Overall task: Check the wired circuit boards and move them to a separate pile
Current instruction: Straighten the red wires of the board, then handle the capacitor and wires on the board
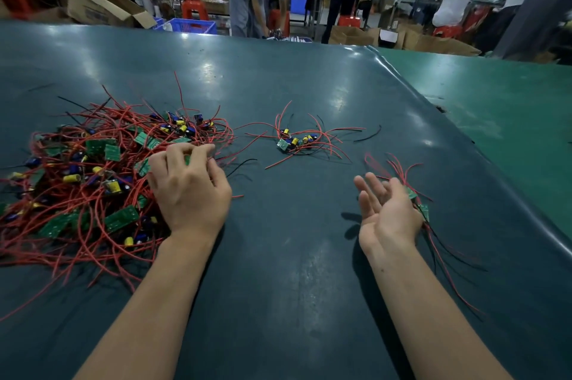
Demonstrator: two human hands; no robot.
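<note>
Red-wired circuit boards (93,181) lie heaped under your left hand (188,187), fingers curled into them; lift one clear toward your right hand (387,212), fingers spread and relaxed.

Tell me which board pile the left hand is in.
The big pile at far left: the left hand reaches into its edge. The small middle pile lies untouched; the third bunch sits behind the right hand.

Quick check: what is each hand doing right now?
Left hand: fingers curled into the big pile of wired boards, grip on a board.
Right hand: open, palm up, holding nothing.
</note>
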